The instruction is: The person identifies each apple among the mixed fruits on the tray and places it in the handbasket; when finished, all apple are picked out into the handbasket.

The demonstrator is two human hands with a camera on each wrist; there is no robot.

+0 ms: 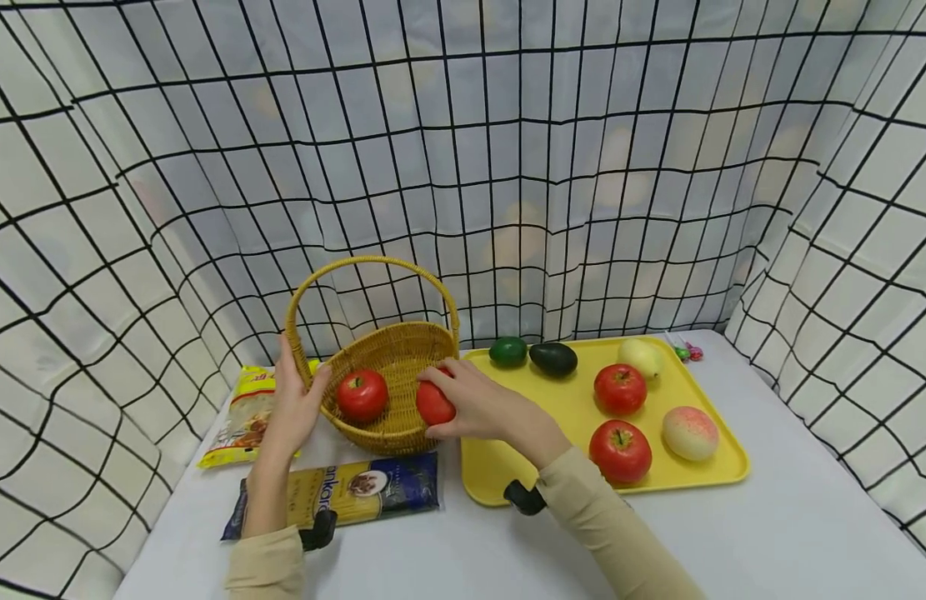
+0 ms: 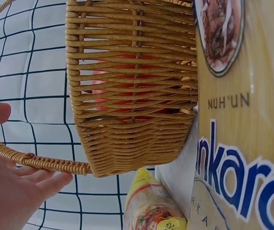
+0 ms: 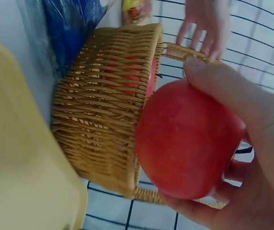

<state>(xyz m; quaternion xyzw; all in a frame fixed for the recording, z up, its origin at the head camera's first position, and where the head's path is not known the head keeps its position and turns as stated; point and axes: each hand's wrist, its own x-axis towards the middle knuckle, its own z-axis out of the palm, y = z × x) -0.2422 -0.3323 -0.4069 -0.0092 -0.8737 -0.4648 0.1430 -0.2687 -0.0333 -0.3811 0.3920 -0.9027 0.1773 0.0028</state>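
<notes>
In the head view a wicker basket (image 1: 402, 354) with an arched handle stands left of the middle, one red apple (image 1: 362, 395) inside on its left. My right hand (image 1: 481, 404) grips a second red apple (image 1: 434, 403) at the basket's right side. The right wrist view has this apple (image 3: 189, 139) between the thumb and fingers, at the basket's (image 3: 98, 110) opening. My left hand (image 1: 293, 400) is at the left base of the handle; in the left wrist view the fingers of this hand (image 2: 12, 187) lie along the handle (image 2: 55, 164), the thumb on its other side.
A yellow tray (image 1: 523, 467) on the right holds two dark green avocados, two red apples (image 1: 620, 451), a peach (image 1: 691, 433) and a pale yellow fruit (image 1: 640, 358). A pasta pack (image 1: 357, 492) lies before the basket, a yellow food bag (image 1: 245, 417) at left. Wrapped candies (image 1: 688, 352) lie behind the tray.
</notes>
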